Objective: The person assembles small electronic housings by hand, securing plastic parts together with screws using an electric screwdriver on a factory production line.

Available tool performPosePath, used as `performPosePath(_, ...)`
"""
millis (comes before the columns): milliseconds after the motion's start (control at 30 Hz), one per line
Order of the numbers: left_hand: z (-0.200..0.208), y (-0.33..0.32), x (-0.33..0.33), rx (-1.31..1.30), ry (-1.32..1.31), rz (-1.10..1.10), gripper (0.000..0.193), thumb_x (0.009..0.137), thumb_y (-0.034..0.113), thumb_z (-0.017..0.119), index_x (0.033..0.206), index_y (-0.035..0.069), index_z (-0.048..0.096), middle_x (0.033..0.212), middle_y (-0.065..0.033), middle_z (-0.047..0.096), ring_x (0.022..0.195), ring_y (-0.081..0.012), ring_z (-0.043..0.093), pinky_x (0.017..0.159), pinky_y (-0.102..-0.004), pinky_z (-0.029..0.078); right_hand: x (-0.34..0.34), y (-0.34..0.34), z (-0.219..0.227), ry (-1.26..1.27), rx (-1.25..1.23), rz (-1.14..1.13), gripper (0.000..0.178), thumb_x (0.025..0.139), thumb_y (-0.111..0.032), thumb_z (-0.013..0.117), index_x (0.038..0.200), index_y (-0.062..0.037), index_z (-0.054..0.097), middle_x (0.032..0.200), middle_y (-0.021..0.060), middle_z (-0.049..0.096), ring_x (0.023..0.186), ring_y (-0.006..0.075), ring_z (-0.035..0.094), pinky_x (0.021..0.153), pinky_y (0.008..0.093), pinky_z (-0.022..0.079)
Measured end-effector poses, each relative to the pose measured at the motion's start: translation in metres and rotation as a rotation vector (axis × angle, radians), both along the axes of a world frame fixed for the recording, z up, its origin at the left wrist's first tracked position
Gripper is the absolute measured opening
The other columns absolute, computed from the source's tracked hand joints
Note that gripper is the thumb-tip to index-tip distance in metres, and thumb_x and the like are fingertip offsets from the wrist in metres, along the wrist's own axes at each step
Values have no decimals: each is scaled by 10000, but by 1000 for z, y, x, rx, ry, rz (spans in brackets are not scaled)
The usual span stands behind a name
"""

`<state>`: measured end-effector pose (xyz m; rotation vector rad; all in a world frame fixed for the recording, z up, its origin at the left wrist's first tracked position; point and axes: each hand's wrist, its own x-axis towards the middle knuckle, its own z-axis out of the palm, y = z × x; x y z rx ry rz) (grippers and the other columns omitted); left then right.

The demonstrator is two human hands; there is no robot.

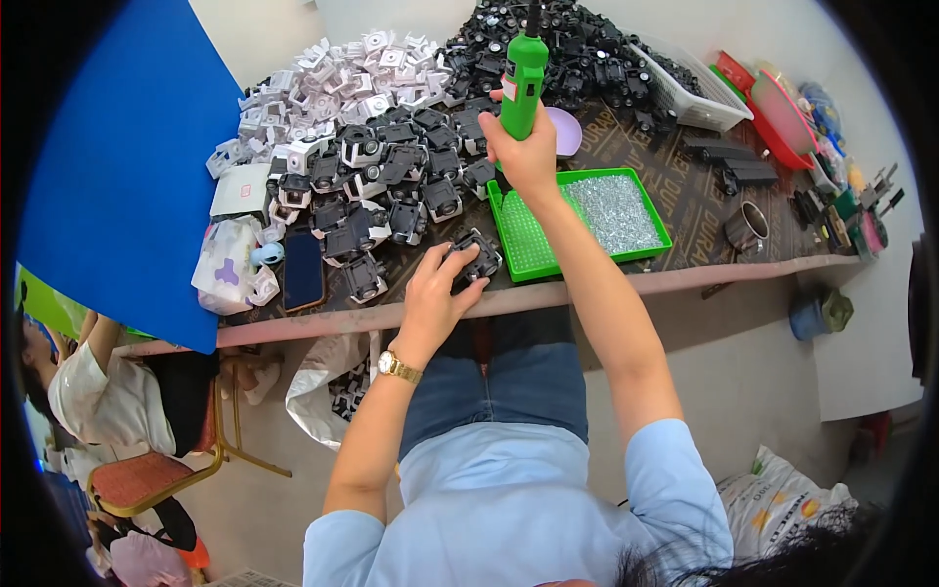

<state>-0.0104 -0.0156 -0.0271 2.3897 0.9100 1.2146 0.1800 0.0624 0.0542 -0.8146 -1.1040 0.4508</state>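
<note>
My left hand (432,296), with a gold watch at the wrist, is closed round a small black toy car (479,258) at the table's front edge. In my right hand (529,157) is a green electric screwdriver (525,80), held upright with its cord at the top. Its bit points down at the left end of a green tray (548,275); whether it touches the tray or carries a screw, I cannot tell. Small silver screws (618,213) fill the tray's right part, and its left part is a bare dimpled grid.
Black-and-white toy cars (391,176) are heaped left of the tray. Behind lie piles of white parts (367,73) and black parts (587,49). A phone (304,269), a metal mug (746,227) and a purple dish (564,133) also sit on the table (685,230). Another person sits at far left.
</note>
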Motion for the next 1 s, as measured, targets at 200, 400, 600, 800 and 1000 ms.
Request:
performPosePath(200,1,1,1,5,10,-11,455,737,116,808,1166,84,660,1134,-196,608,984,-376,631,820,-409,533,-2,0,-2,10,1,24,286,841,-104,732,1073,-49,574,702,-15,573,520,58,509,459,241,398)
performPosePath(400,1,-1,5,19,11,-7,453,749,147,804,1173,101,651,1124,-198,595,957,-388,626,790,-426,537,4,5,-9,-76,-12,-33,331,831,-174,783,1051,-56,565,727,-20,576,557,58,520,468,245,408)
performPosePath(600,-3,-6,7,20,28,71,433,746,153,805,1147,84,654,1041,-162,569,922,-351,610,763,-407,524,-3,-15,18,21,77,21,367,845,-200,788,1085,-54,553,705,-20,568,515,67,523,456,233,410)
performPosePath(800,1,-8,9,6,26,101,446,722,156,822,1128,72,655,938,-124,544,832,-308,577,717,-389,497,-20,-69,40,86,37,272,347,878,-97,730,1160,-1,552,688,1,568,505,84,538,449,229,391)
performPosePath(1000,1,-8,8,-37,53,94,436,741,212,810,1130,112,641,967,-118,529,890,-316,578,700,-421,519,-32,-72,24,1,12,305,396,860,-71,746,1201,-10,554,709,-5,579,535,62,523,466,220,406)
